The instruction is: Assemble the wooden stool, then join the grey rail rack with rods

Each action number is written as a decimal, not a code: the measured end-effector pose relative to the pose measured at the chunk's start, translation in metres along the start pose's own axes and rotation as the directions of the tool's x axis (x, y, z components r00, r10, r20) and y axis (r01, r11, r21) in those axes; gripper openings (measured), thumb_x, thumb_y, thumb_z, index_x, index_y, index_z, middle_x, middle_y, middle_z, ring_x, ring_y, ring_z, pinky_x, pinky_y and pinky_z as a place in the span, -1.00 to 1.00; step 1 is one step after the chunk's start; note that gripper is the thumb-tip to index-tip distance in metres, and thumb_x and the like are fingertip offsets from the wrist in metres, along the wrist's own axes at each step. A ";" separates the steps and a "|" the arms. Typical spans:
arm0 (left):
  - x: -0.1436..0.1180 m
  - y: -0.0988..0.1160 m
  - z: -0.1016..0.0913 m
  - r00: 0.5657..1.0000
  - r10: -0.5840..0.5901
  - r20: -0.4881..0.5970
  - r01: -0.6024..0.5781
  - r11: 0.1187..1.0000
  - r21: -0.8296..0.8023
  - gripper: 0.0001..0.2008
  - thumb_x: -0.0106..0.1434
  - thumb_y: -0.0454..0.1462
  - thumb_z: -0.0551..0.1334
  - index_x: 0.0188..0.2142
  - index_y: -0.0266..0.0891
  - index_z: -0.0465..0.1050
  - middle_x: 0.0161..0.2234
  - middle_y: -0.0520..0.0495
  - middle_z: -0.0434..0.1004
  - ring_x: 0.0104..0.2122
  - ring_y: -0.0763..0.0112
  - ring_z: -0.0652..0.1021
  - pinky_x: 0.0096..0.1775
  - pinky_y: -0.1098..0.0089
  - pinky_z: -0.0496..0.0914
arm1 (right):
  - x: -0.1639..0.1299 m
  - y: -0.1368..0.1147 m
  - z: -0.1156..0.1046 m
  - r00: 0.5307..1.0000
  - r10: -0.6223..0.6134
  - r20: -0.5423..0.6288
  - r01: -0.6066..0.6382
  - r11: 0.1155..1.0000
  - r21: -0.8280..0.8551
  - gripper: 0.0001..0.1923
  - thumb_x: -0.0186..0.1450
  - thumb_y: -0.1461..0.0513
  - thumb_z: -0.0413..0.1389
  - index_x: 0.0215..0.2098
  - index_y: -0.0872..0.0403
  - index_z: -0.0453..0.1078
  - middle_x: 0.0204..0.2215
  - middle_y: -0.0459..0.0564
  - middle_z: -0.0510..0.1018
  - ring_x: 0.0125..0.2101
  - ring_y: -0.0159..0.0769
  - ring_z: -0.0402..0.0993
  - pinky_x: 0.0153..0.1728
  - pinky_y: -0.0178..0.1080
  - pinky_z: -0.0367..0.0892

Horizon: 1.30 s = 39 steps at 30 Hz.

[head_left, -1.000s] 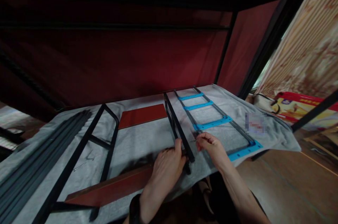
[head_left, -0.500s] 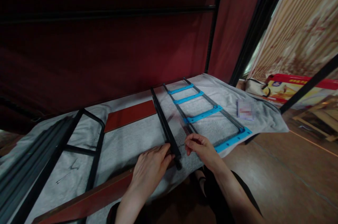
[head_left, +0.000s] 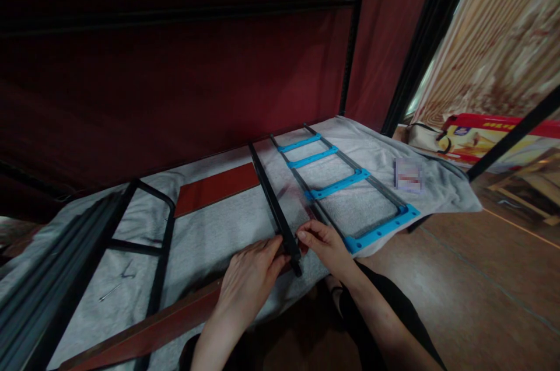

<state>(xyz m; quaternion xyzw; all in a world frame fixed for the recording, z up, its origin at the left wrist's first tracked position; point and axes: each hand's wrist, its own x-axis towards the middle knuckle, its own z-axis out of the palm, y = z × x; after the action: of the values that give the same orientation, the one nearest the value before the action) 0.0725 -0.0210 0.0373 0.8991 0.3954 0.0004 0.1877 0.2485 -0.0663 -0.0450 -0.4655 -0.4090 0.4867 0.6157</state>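
A long black metal bar (head_left: 272, 199) lies across the grey cloth (head_left: 210, 242), its near end by the front edge. My left hand (head_left: 251, 269) grips this near end from the left, thumb and fingers around it. Just right of the bar, my right hand (head_left: 321, 242) has its fingertips pinched together close to the bar's side. Whatever those fingertips pinch is too small or hidden to make out. A frame of dark rods with blue crosspieces (head_left: 385, 230) lies to the right of the bar.
A red-brown board (head_left: 214, 187) lies left of the bar, and a longer one (head_left: 166, 324) runs along the front. Farther left are a black tube frame (head_left: 163, 242), several grey tubes (head_left: 56, 266) and small metal tools (head_left: 126, 270). Behind stands a dark red panel (head_left: 196, 85).
My right hand has moved left, bringing its pinched fingertips up to the bar. My left hand has stayed on the bar's near end. The view has shifted slightly.
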 end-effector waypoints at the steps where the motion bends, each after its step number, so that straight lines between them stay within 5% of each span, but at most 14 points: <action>1: 0.000 -0.001 0.000 1.000 0.009 -0.003 -0.009 1.000 -0.014 -0.75 0.41 -0.22 0.07 0.00 -0.06 0.45 -0.12 0.01 0.63 -0.11 0.30 0.59 -0.14 0.37 0.34 | 0.000 0.002 0.000 1.000 -0.010 -0.004 0.009 1.000 -0.017 -0.65 0.24 -0.07 0.22 -0.37 0.04 0.45 -0.54 -0.16 0.46 -0.48 -0.38 0.40 -0.40 -0.30 0.36; 25: 0.002 -0.019 0.006 0.995 -0.056 -0.077 0.040 0.980 -0.197 -0.72 0.34 -0.17 0.16 0.00 -0.01 0.53 -0.04 0.06 0.64 -0.04 0.27 0.60 -0.03 0.33 0.43 | 0.000 -0.014 -0.010 0.945 -0.256 0.202 0.318 0.858 -0.403 -0.87 0.43 0.21 0.04 -0.26 0.03 0.39 -0.36 -0.11 0.50 -0.32 -0.37 0.42 -0.24 -0.33 0.28; 39: 0.005 -0.014 0.003 0.988 -0.152 -0.032 0.135 0.945 -0.299 -0.79 0.28 -0.20 0.19 -0.10 -0.08 0.45 -0.20 0.06 0.64 -0.18 0.32 0.60 -0.17 0.39 0.41 | 0.001 -0.014 -0.003 0.961 -0.213 0.174 0.269 0.862 -0.430 -0.86 0.43 0.21 0.03 -0.28 0.03 0.38 -0.42 -0.14 0.46 -0.38 -0.39 0.41 -0.30 -0.34 0.25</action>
<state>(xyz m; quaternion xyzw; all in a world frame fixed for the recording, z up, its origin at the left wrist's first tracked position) 0.0663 -0.0095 0.0290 0.8293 0.4603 0.0706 0.3089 0.2543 -0.0665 -0.0323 -0.5099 -0.6020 0.3251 0.5215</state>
